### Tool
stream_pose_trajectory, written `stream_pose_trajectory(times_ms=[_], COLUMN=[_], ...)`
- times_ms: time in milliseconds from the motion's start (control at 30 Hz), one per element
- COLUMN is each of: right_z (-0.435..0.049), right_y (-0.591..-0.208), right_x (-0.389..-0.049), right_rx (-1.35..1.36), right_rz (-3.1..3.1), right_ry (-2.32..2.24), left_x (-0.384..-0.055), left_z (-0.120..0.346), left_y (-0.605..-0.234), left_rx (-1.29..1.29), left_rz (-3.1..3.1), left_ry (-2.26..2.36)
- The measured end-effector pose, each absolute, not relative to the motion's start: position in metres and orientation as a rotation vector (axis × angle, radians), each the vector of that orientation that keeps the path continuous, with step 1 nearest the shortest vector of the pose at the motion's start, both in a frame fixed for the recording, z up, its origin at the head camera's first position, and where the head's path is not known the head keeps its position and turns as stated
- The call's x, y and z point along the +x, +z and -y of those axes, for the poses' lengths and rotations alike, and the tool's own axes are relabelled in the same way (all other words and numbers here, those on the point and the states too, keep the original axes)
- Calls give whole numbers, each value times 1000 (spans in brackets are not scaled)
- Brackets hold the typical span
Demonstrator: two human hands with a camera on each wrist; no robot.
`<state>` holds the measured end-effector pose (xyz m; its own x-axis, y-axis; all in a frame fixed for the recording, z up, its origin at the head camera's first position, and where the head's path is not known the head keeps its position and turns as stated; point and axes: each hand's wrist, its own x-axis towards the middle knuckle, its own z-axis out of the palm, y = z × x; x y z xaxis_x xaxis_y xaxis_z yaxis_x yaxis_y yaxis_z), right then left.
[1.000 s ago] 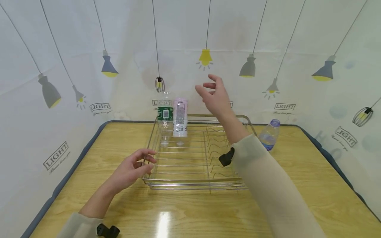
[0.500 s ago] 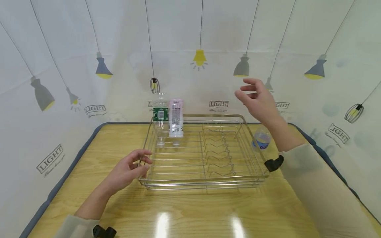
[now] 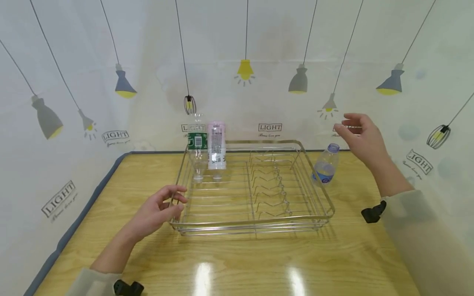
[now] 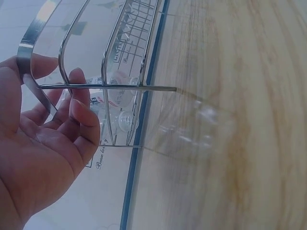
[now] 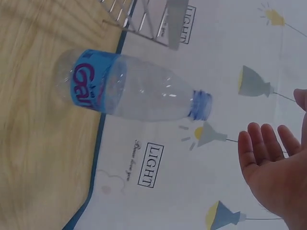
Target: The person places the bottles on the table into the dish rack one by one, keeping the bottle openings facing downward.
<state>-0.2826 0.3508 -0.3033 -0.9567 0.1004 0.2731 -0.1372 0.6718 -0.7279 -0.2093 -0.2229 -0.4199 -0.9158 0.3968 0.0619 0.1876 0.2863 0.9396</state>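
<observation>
At the left front corner of a wire dish rack (image 3: pixel 255 218), my left hand (image 3: pixel 157 211) has its fingers curled loosely round the rim. The left wrist view shows the rack's flat rim (image 4: pixel 26 52) passing between thumb and fingers. My right hand (image 3: pixel 364 142) is raised in the air, holding nothing, its fingers loosely bent. Below and to its left, a clear plastic bottle (image 3: pixel 326 164) with a blue label and no cap stands upright on the table, outside the rack's right side. Inside the rack's back left stand a green-labelled clear bottle (image 3: pixel 198 158) and a pink-and-white-labelled bottle (image 3: pixel 216 148), both upside down.
A wooden table (image 3: pixel 240 263) lies under everything. Wavy wire dividers (image 3: pixel 272 193) line the rack's right half. A white sheet (image 3: pixel 229 94) printed with lamps forms the back and sides, with a dark blue edge (image 3: pixel 89 201) along the table.
My right hand has moved from above the rack to the right, then lower, past the blue-labelled bottle. My left hand has stayed at the rack's corner. The view has shifted slightly.
</observation>
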Motion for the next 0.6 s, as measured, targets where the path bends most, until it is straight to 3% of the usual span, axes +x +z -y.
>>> stream_pose_trajectory(times_ms=[600], right_z=[-402], right_y=[-365], right_x=[-289], right_rx=[86], right_rz=[2807], right_ry=[1373], left_x=[-207], left_z=[223], left_y=[-418], left_rx=[495], left_rz=[-2395], left_ry=[1677])
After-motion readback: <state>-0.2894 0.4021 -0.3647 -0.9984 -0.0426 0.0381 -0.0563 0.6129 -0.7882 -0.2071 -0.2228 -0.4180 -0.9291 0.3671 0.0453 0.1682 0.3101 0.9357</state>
